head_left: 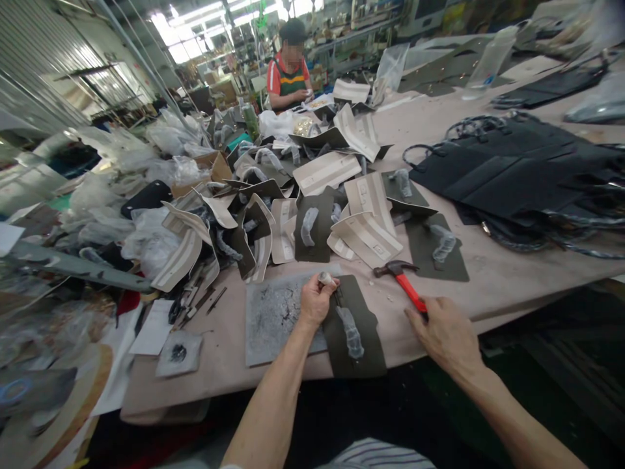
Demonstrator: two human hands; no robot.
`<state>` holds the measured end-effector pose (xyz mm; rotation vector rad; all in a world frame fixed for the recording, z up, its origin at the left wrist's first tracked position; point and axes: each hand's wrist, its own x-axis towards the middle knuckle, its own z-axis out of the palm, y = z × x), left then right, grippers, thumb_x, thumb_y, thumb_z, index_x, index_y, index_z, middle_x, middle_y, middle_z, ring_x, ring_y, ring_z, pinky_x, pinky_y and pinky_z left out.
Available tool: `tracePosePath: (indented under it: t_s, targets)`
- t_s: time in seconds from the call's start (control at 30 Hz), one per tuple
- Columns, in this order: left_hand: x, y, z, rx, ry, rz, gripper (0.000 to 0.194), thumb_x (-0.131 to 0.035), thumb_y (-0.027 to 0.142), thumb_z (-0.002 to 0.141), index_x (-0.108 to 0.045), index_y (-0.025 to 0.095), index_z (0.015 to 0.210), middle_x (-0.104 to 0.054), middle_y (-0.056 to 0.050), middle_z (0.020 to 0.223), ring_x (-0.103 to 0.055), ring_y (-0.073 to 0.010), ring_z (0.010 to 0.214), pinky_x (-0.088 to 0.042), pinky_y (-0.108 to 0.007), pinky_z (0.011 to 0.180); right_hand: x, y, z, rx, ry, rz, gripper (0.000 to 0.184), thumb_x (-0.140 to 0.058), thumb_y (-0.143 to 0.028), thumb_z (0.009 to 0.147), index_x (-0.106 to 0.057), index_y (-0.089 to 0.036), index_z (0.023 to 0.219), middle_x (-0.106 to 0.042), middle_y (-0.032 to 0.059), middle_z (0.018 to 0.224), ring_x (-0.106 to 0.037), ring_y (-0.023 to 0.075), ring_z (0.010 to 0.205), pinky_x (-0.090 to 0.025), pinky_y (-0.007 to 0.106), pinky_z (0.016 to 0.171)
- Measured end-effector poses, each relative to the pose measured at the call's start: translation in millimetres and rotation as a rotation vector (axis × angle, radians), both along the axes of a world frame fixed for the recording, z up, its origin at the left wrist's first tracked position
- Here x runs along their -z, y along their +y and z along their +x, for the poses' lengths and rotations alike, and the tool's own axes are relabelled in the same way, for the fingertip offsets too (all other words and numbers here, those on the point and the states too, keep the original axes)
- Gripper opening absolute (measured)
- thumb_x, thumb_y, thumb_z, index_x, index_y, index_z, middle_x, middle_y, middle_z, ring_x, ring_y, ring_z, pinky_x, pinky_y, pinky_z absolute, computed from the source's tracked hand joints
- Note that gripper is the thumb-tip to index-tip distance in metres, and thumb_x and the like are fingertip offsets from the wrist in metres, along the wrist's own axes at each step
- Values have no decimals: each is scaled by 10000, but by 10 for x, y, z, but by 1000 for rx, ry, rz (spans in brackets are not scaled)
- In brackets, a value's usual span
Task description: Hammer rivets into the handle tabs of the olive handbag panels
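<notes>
My left hand is closed around a punch-like tool with a pale round top. Its thin dark shaft points down at the upper part of a dark olive panel. A handle wrapped in clear plastic is fixed on that panel, which partly overlaps a scuffed grey slab. To the right, my right hand grips the end of a claw hammer by its red handle. The hammer's head is close to the tabletop; whether it touches cannot be made out.
Several folded panels with beige backs are heaped behind the slab. Black bags lie at the right. Thin tools and a small pad with a black smear are at the left. Across the table, a person handles something small.
</notes>
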<state>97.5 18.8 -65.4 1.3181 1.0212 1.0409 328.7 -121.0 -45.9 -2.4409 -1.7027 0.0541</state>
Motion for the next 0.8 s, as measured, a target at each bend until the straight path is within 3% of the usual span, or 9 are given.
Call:
tracePosePath:
  t_s: [0.13, 0.23, 0.3, 0.43, 0.5, 0.6, 0.7, 0.8]
  targets:
    - [-26, 7, 17, 5, 52, 12, 153, -681, 282, 838, -645, 169, 934, -755, -73, 903, -714, -192, 857, -561, -324, 852, 100, -80, 211, 2, 23, -150, 312, -459, -368, 985, -577, -123, 1138, -590, 132, 974, -599, 292, 862, -413, 360, 676]
    - [-36, 20, 45, -6, 77, 19, 113, -672, 248, 831, -655, 167, 909, -753, -66, 885, -711, -187, 841, -559, -309, 837, 104, -10, 248, 50, 163, -187, 204, -481, -288, 948, -580, -144, 1052, -593, 117, 935, -600, 272, 823, -394, 350, 662]
    - [-39, 23, 71, -18, 98, 33, 85, -675, 218, 818, -664, 164, 882, -751, -61, 873, -709, -187, 830, -557, -295, 814, 69, 67, 249, 146, 438, -216, 119, -548, -242, 870, -569, -168, 962, -578, 70, 825, -583, 235, 733, -385, 327, 627]
    - [-36, -4, 110, -46, 169, 96, 64, -665, 169, 803, -678, 166, 865, -749, -45, 856, -708, -188, 816, -543, -277, 776, -106, 163, 134, 366, 1307, -252, 166, -576, -237, 764, -490, -207, 903, -494, -24, 682, -466, 136, 522, -374, 261, 500]
    - [-29, -35, 113, -53, 219, 160, 83, -647, 154, 809, -687, 173, 880, -749, -36, 857, -705, -187, 821, -533, -275, 776, -251, 173, 14, 399, 1505, -231, 170, -546, -307, 796, -466, -219, 917, -460, -45, 672, -386, 107, 451, -329, 239, 430]
    - [-22, -78, 103, -35, 288, 260, 105, -623, 138, 817, -692, 184, 882, -741, -22, 844, -689, -178, 801, -517, -266, 763, -515, 189, -168, 266, 1342, -82, 220, -466, -452, 890, -449, -235, 856, -426, -49, 620, -343, 111, 416, -261, 241, 399]
    - [-30, -101, 96, 0, 333, 312, 113, -604, 131, 833, -686, 193, 882, -731, -14, 839, -676, -169, 794, -508, -258, 771, -753, 232, -271, -65, 780, 158, 293, -409, -480, 943, -430, -235, 783, -449, -13, 573, -409, 148, 470, -257, 278, 473]
    - [-48, -110, 95, 9, 404, 321, 101, -603, 131, 841, -678, 193, 866, -715, -3, 788, -660, -161, 744, -498, -246, 739, -931, 281, -284, -307, 382, 166, 269, -405, -419, 963, -438, -228, 776, -459, 1, 554, -381, 148, 449, -179, 305, 495]
